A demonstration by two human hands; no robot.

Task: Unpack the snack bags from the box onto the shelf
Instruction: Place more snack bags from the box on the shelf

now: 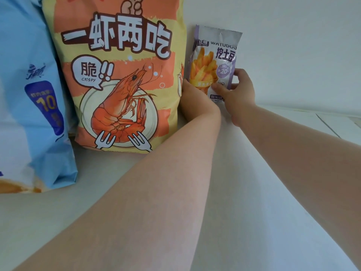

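A small purple snack bag [214, 55] with fries printed on it stands upright on the white shelf [244, 192], against the back wall. My right hand [237, 92] pinches its lower right edge between thumb and fingers. My left hand [193, 94] touches the bag's lower left side, and its fingers are mostly hidden behind the bag. A large yellow and orange shrimp snack bag [117, 75] stands just left of the small bag. The box is out of view.
A big light-blue snack bag [33, 104] leans at the far left beside the shrimp bag. The white back wall [293, 45] rises behind the bags. The shelf's right end [332, 124] shows a seam and an edge.
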